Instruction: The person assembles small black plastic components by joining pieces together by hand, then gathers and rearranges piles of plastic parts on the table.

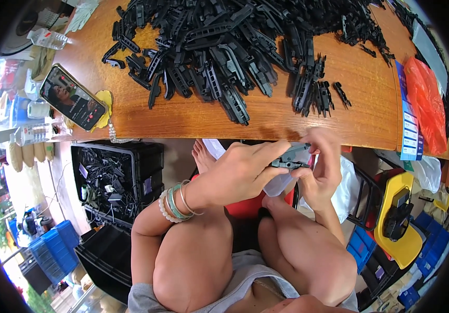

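Note:
Just past the table's near edge, above my lap, my left hand pinches a black plastic part between thumb and fingers. At the part's right end, my right hand has its thumb and fingertips closed on it; its upper fingers are smeared by motion. Fingers cover much of the part. On the wooden table ahead lies a big heap of similar long black plastic parts. Right of the heap sits a small group of narrower black pieces, with a single piece beside it.
A phone leans at the table's left, near a plastic bottle. Red plastic bag lies at the right edge. Below left stands a black crate of parts and cables; a yellow chair is at right.

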Demonstrator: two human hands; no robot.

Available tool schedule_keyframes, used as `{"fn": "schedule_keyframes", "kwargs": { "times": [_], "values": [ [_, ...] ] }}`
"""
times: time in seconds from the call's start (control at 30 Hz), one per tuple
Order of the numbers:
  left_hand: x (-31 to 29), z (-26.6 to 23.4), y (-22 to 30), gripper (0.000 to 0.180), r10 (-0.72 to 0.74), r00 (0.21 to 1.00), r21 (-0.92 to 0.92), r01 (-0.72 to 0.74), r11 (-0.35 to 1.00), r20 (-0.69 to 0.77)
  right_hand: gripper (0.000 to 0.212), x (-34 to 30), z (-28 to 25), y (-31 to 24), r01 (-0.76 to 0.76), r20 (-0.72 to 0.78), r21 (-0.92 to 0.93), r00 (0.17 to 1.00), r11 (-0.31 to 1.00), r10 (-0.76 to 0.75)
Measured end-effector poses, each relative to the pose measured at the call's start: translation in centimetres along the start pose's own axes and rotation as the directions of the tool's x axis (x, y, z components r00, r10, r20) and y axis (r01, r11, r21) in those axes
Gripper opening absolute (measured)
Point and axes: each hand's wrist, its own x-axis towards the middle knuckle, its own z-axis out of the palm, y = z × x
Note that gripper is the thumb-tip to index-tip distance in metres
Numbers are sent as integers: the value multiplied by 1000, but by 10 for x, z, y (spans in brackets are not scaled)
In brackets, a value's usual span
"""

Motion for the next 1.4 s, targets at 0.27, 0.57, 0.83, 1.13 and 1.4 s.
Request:
{"fn": "schedule_keyframes", "kwargs": {
  "times": [0.27,0.57,0.83,1.13,1.4],
  "values": [
    [1,5,-2,32,17,1000,-16,-17,1000,14,28,-8,-7,8,-41,211,102,977,994,19],
    [-11,-3,-13,30,-138,977,-187,168,968,161,31,2,-17,10,-171,418,115,902,979,108],
    [-5,-36,-45,29,-18,970,623,169,764,-242,12,42,-33,38,-11,61,-435,997,900,41],
    [10,-29,-59,34,326,945,730,-197,654,-37,12,62,-52,78,85,30,-821,994,564,-107],
    [20,-20,-41,21,535,756,656,-190,731,-377,6,64,-59,84,24,-117,-505,988,863,-97]
  ]
}}
